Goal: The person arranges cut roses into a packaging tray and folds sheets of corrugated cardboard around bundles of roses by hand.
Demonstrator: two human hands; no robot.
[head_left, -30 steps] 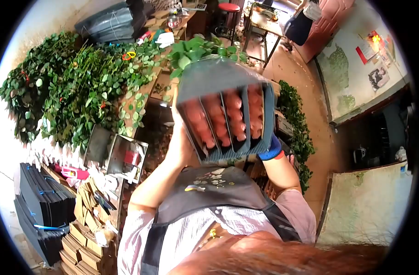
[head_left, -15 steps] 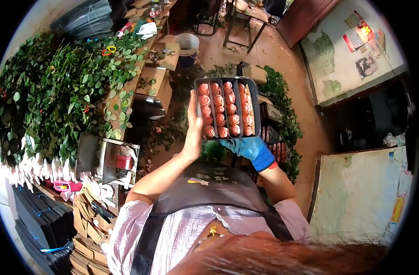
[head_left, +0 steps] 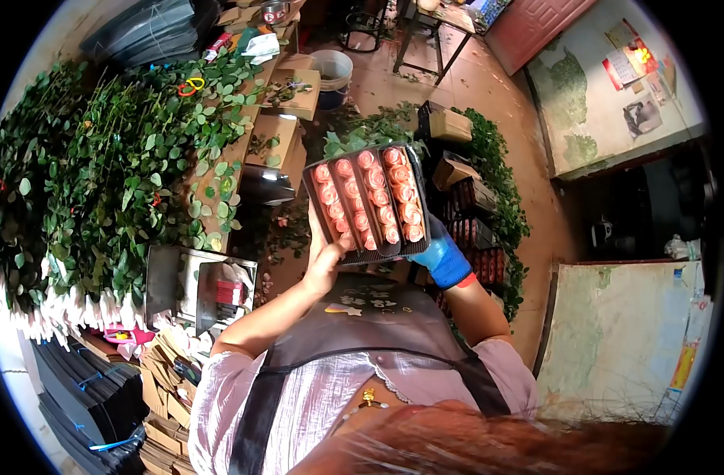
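Note:
A bunch of pink roses is in front of my apron, blooms facing up at me. The flowers sit in several rows, parted by dark corrugated cardboard that also wraps round them. My left hand, bare, grips the lower left side, its thumb over the front edge near a bloom. On the lower right side, my right hand in a blue glove holds the wrap, its fingers mostly hidden behind it. Green leaves show just beyond the bunch's far edge.
Leafy rose stems are heaped on the table at left, with yellow-handled scissors on them. A metal box frame stands at its near end. More wrapped bunches line the floor at right. A white bucket stands ahead.
The bunch has come lower and left, and is now tilted, its blooms more brightly lit. My left thumb has moved onto the front edge. The view has shifted slightly.

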